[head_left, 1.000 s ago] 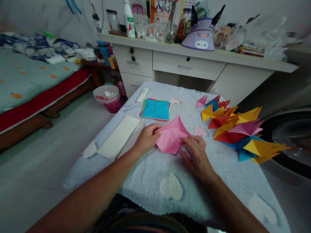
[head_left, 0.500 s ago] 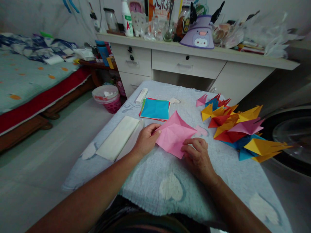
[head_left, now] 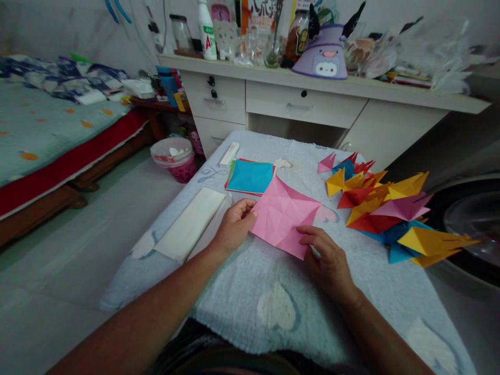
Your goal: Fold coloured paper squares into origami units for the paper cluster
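Note:
A creased pink paper square (head_left: pixel 284 213) lies almost flat on the pale blue towel (head_left: pixel 250 291) that covers the table. My left hand (head_left: pixel 233 227) pinches its left corner, fingers closed on the paper. My right hand (head_left: pixel 327 260) rests at the sheet's near right edge, fingertips holding that edge. A stack of coloured paper squares (head_left: pixel 250 176) with a blue sheet on top lies just beyond the pink sheet.
A heap of folded paper shapes (head_left: pixel 385 205) in yellow, red, pink and blue fills the table's right side. A folded white cloth (head_left: pixel 190 222) lies at the left, a white tube (head_left: pixel 228 154) behind it. A cluttered desk (head_left: pixel 312 94), pink bin (head_left: pixel 174 158) and bed (head_left: pixel 47 135) stand beyond.
The pink paper has been opened from a folded, raised shape into a nearly flat square. My right hand slid toward its near right edge; my left hand kept its corner.

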Tool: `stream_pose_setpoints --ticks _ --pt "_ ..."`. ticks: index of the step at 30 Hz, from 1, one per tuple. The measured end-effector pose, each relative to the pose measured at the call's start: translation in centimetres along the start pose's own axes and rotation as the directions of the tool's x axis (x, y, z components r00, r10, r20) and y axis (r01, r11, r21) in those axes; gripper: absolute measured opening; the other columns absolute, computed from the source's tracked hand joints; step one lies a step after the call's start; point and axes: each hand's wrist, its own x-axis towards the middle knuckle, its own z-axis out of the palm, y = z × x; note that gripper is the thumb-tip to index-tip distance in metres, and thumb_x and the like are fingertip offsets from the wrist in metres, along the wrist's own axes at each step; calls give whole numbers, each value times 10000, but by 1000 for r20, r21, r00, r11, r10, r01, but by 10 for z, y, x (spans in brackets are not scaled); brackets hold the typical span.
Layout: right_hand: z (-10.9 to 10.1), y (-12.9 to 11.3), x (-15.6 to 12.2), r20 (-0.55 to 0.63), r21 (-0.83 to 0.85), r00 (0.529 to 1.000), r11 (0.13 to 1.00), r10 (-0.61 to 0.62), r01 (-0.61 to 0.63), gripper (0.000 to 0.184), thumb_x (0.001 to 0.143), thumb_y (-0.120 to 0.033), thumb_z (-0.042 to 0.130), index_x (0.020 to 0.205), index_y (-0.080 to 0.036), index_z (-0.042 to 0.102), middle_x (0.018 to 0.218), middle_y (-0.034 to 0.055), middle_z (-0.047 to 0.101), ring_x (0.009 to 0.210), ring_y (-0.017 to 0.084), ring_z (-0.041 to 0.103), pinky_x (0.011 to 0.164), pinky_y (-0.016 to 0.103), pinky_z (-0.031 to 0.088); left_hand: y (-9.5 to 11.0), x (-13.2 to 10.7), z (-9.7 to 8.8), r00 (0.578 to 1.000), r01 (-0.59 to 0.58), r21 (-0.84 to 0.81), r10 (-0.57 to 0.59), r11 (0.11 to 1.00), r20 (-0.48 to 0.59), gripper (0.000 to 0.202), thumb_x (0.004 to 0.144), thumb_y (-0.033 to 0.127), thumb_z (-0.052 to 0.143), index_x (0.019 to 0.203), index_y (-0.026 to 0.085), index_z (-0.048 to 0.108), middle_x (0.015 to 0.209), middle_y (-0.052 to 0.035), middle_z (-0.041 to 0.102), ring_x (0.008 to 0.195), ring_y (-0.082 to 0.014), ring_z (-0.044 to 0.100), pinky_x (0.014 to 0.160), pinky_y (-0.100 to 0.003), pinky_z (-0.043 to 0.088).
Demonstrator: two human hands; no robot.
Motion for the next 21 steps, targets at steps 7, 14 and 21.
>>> stream_pose_setpoints --ticks 7,14,21 --pt "-1 4 -3 -3 -5 1000 1000 11 -11 282 854 -30 450 1024 -242 526 1172 96 619 1089 192 627 871 365 542 4 -1 1 1000 7 -19 -7 1000 6 156 802 282 602 894 157 622 797 -8 663 691 -126 566 650 -222 412" --pt "-3 2 -2 1 15 1000 1000 23 -23 281 841 -30 469 1014 -244 528 1167 90 600 1066 194 624 858 354 531 4 -2 0 1000 20 -41 -20 999 21 153 807 277 607 897 153 614 785 -3 642 676 -117 550 640 -221 400" --pt "-9 3 1 93 68 995 996 44 -50 305 798 -66 518 1050 -236 482 1260 126 526 1174 242 549 935 415 489 4 -3 1 1000 2 -30 -1 1000 11 220 763 208 622 970 178 551 684 46 581 590 -86 510 580 -195 361"
